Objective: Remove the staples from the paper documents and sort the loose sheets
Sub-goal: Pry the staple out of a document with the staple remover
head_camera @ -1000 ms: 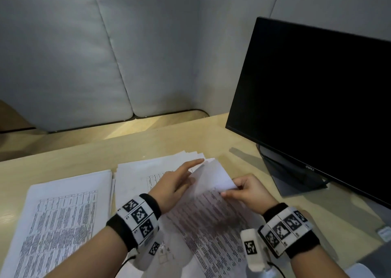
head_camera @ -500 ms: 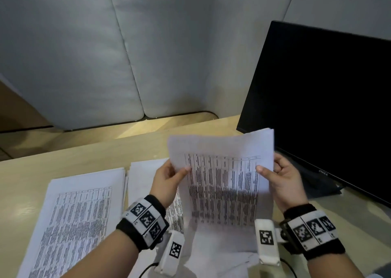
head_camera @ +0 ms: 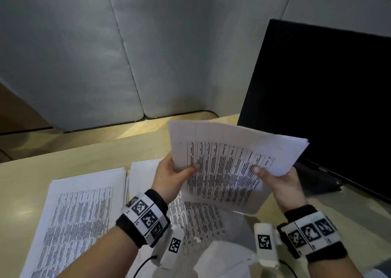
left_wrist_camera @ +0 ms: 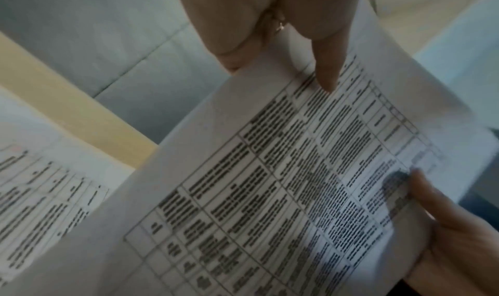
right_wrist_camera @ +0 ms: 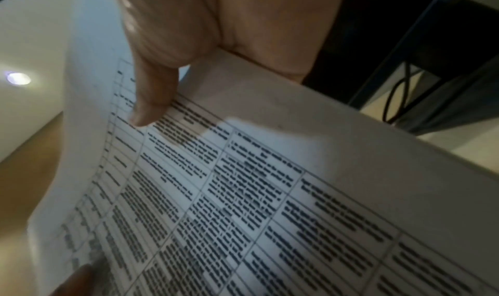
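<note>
Both hands hold a bundle of printed sheets (head_camera: 228, 163) up above the desk, tilted down to the right. My left hand (head_camera: 175, 172) pinches its left edge, thumb on the printed table. My right hand (head_camera: 273, 178) pinches the right side, thumb on top and fingers hidden behind. The left wrist view shows the same sheets (left_wrist_camera: 270, 183) under my left thumb (left_wrist_camera: 324, 66). In the right wrist view my right thumb (right_wrist_camera: 151, 96) lies on the page (right_wrist_camera: 243, 194). No staple can be made out.
On the wooden desk (head_camera: 63, 150) lie a pile of printed sheets (head_camera: 80, 214) at the left and more printed sheets (head_camera: 196, 222) under my hands. A black monitor (head_camera: 321, 100) stands at the right. Grey padded panels (head_camera: 84, 55) close off the back.
The bundle was picked up off the desk with both hands and raised. Since half a second ago it has tilted clockwise and moved slightly right.
</note>
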Action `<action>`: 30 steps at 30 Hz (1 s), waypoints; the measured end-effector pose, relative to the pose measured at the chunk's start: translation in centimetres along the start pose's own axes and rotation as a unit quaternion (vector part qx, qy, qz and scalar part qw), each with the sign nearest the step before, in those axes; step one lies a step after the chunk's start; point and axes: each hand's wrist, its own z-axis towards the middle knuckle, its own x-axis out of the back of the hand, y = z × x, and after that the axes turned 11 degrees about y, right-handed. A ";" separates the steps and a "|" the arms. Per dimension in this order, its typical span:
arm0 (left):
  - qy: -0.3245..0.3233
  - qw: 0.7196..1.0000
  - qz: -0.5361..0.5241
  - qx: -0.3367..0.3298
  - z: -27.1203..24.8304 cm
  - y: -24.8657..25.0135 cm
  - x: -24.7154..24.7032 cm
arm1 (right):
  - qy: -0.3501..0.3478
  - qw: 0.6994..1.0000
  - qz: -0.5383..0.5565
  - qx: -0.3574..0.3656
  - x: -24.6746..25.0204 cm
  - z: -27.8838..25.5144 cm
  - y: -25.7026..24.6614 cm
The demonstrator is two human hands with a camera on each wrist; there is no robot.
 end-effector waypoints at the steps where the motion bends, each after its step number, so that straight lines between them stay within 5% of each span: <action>1: -0.010 1.000 0.006 -0.006 0.0 0.1 -0.1 | 0.009 1.000 -0.006 0.006 0.1 0.0 -0.2; 6: -0.020 0.997 -0.019 -0.067 -0.3 2.3 -0.7 | 0.018 0.997 0.032 0.072 0.6 -0.2 -2.2; 12: -0.005 0.998 0.034 0.046 0.3 -1.5 -0.8 | 0.009 0.999 -0.033 -0.032 -0.3 -0.8 0.6; 18: 0.004 0.989 0.145 0.027 1.5 -1.7 -0.9 | 0.110 0.988 -0.075 -0.084 2.2 0.3 2.6; 20: 0.000 0.987 0.158 0.033 1.6 -1.8 -0.5 | 0.175 0.946 -0.247 -0.114 5.3 1.1 4.8; 21: -0.007 0.985 0.166 0.038 1.6 -2.1 -0.3 | 0.182 0.900 -0.367 -0.149 7.3 1.4 6.3; 24: -0.036 0.980 0.189 0.054 1.2 -3.2 0.1 | 0.113 0.707 -0.625 -0.310 13.5 0.3 11.2; 27: -0.053 0.976 0.192 0.086 0.9 -4.3 0.3 | 0.063 0.675 -0.667 -0.309 16.2 -0.9 13.3; 30: -0.064 0.970 0.209 0.105 0.8 -5.0 0.4 | 0.100 0.677 -0.654 -0.322 14.3 -1.7 11.4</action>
